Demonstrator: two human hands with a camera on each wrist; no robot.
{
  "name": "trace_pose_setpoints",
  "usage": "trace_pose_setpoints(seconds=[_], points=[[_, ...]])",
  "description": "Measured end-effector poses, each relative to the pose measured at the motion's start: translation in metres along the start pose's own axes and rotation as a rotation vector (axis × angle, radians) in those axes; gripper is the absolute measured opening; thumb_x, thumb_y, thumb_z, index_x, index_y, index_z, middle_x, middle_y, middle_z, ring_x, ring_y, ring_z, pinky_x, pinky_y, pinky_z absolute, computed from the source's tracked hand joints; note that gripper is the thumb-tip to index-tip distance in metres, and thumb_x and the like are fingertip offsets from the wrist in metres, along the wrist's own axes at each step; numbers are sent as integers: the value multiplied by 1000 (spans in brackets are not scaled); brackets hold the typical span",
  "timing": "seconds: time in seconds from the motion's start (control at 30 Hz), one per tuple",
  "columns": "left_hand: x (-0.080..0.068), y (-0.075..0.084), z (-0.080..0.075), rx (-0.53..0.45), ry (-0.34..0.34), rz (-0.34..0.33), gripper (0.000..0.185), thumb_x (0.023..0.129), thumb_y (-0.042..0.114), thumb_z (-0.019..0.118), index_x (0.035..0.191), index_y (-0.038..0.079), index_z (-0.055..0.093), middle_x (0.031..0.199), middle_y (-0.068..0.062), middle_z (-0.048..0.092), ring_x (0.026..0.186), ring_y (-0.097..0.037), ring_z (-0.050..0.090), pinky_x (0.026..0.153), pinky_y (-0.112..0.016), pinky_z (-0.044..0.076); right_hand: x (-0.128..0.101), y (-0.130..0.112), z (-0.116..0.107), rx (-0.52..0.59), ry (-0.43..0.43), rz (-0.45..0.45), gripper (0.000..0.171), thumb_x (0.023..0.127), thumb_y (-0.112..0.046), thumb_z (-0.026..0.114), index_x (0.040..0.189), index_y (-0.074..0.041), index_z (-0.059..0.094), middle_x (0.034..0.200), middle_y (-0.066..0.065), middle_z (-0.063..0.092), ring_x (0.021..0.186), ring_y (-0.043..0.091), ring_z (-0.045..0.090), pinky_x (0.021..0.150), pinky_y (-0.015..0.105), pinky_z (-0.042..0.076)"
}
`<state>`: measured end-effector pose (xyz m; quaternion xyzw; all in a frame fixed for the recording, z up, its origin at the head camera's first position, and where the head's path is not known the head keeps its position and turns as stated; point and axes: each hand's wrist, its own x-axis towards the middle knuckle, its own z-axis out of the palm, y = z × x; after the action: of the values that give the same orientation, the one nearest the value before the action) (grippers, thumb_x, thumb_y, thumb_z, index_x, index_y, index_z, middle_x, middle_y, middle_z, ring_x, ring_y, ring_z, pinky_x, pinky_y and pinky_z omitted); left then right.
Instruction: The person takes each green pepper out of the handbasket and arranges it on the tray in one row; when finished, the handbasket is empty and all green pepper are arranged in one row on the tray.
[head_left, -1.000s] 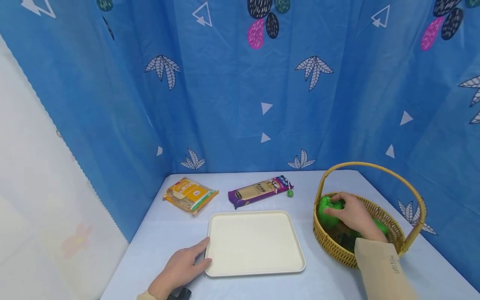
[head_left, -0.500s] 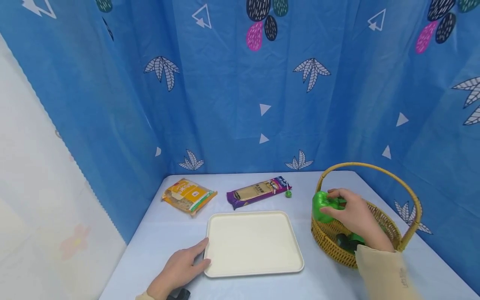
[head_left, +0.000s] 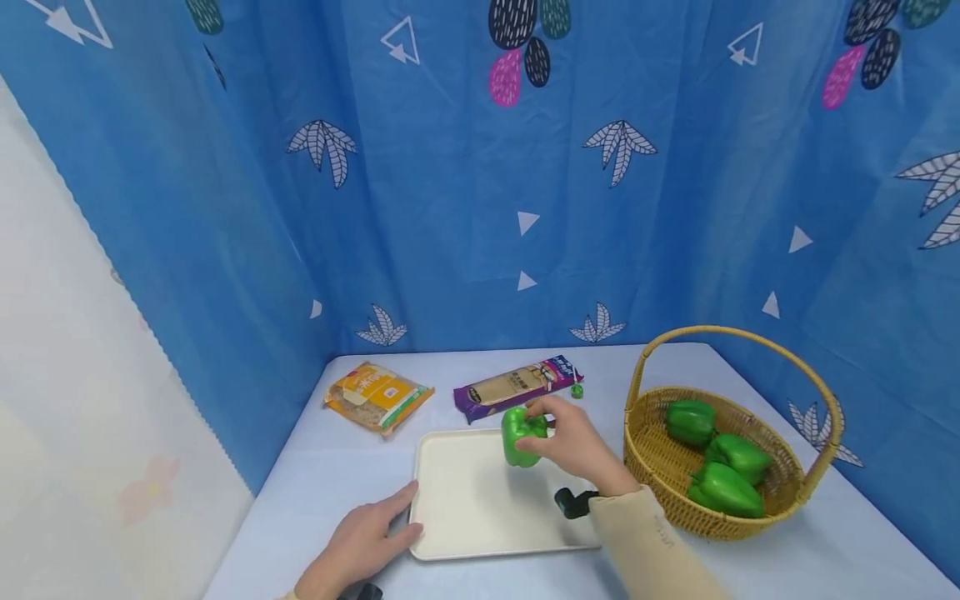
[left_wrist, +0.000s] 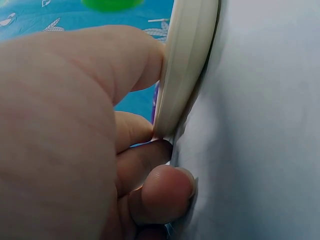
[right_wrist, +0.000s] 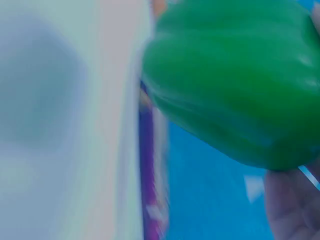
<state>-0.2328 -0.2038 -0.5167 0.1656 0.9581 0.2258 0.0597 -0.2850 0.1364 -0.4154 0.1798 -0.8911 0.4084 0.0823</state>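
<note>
My right hand (head_left: 573,446) pinches a green bell pepper (head_left: 521,437) between thumb and fingers and holds it over the back part of the cream tray (head_left: 468,508). In the right wrist view the pepper (right_wrist: 235,85) fills the upper right, with a finger (right_wrist: 290,205) beneath it. At the tray's left edge rests my left hand (head_left: 363,529), thumb and index finger stretched apart and touching the rim. The left wrist view has the thumb and fingers close against the tray's rim (left_wrist: 187,60); several fingertips are near the table.
On the right stands a wicker basket (head_left: 652,471) with a tall handle, holding 3 more green bell peppers (head_left: 727,490). Behind the tray lie an orange food packet (head_left: 378,397), a purple packet (head_left: 517,387) and a small green lollipop-like piece (head_left: 577,390). A blue curtain (head_left: 450,183) hangs behind the table.
My right hand has lifted the bell pepper out of the basket and carried it left over the tray. The left hand has stayed at the tray's edge.
</note>
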Motion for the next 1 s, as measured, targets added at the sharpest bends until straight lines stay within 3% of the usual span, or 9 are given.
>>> trace_pose_setpoints(seconds=[0.23, 0.4, 0.63, 1.0], points=[[-1, 0, 1, 13, 9, 1, 75, 84, 66, 47, 142, 19, 40, 136, 4, 49, 118, -21, 52, 94, -44, 47, 25, -21, 69, -54, -100, -52, 39, 72, -37, 79, 100, -18, 59, 110, -6, 57, 97, 13, 54, 82, 31, 51], [-2, -2, -2, 16, 26, 16, 74, 85, 65, 46, 143, 20, 38, 136, 5, 48, 118, -20, 52, 94, -43, 47, 51, -36, 100, -102, -126, -57, 41, 70, -39, 80, 100, -21, 60, 107, -8, 57, 95, 10, 53, 83, 28, 51], [-1, -4, -2, 20, 30, 27, 74, 85, 66, 46, 143, 21, 38, 136, 5, 48, 117, -19, 53, 92, -43, 48, 70, -46, 123, -137, -153, -80, 41, 69, -38, 81, 99, -20, 60, 103, -10, 56, 95, 9, 52, 85, 27, 50], [-2, -5, -3, 16, 30, 39, 74, 85, 65, 46, 143, 18, 39, 136, 5, 48, 117, -19, 53, 91, -41, 49, 71, -44, 135, -171, -155, -57, 45, 70, -39, 80, 104, -20, 58, 104, -8, 54, 95, 8, 52, 85, 26, 50]])
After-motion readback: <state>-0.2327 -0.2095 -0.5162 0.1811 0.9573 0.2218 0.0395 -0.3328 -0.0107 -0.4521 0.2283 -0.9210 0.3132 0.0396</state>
